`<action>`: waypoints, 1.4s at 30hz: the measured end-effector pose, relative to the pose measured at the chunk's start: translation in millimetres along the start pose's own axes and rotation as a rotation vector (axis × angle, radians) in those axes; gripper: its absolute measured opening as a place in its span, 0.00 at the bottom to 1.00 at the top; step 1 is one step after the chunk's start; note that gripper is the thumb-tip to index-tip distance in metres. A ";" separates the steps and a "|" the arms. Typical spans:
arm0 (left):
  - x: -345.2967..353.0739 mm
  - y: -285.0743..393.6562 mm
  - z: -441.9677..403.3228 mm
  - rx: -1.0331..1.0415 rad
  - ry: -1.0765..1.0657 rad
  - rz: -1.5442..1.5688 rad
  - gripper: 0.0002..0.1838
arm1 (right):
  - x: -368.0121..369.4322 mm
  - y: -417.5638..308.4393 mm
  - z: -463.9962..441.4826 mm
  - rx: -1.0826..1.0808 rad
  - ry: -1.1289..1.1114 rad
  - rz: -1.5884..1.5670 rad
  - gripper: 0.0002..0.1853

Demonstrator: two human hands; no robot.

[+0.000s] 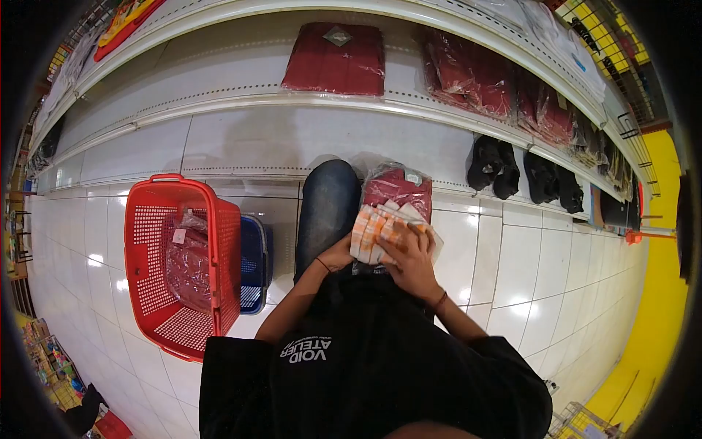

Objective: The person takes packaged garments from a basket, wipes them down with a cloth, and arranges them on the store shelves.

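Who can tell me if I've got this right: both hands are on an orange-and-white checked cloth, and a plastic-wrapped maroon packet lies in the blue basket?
Not quite: the head view shows that packet in the red basket, not the blue basket. The left hand and right hand are indeed on the cloth.

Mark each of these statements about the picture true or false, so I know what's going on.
1. The right hand touches an orange-and-white checked cloth. True.
2. Nothing lies in the red basket. False: it holds a maroon item in clear wrapping.
3. Black shoes sit on the lowest shelf. True.
4. The blue basket is on a shelf. False: it is on the floor, beside the red one.
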State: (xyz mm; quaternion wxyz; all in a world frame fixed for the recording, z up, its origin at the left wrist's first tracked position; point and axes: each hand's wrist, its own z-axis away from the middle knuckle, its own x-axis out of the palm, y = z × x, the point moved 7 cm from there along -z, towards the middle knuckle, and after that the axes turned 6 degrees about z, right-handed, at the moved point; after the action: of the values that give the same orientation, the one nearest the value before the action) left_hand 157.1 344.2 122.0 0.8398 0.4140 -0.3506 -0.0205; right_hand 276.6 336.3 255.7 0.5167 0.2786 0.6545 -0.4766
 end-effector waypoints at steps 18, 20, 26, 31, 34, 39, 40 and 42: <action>16.7 28.4 9.8 0.092 0.003 0.070 0.40 | -4.2 -0.7 3.9 0.028 0.040 0.084 0.27; 10.5 21.1 9.1 -0.021 -0.019 0.039 0.39 | -3.2 -4.8 -2.6 -0.002 0.043 0.076 0.27; 12.5 10.6 -3.4 0.037 -0.098 0.123 0.46 | 11.3 29.9 -83.0 -0.105 0.159 0.103 0.23; 18.4 28.0 0.8 0.079 -0.010 0.092 0.49 | 20.7 81.0 -110.7 0.086 0.302 0.018 0.21; 17.3 24.3 0.2 0.064 -0.026 0.153 0.50 | 6.4 51.9 -71.9 0.106 0.308 0.083 0.22; 7.8 12.1 10.1 0.028 -0.263 0.662 0.39 | -5.8 -6.7 0.6 0.029 0.129 0.113 0.26; 9.3 14.0 11.2 0.064 -0.281 0.603 0.34 | -3.2 -11.6 4.5 0.023 0.083 0.106 0.26; 4.3 7.3 11.1 -0.023 -0.181 0.495 0.34 | -2.5 -8.6 -3.7 0.013 0.089 0.094 0.25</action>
State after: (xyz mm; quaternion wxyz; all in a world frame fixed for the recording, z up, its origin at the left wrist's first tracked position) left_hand 151.7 340.1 134.1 0.7891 0.3023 -0.5148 0.1445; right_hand 268.5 336.6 261.0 0.5068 0.3332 0.6601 -0.4431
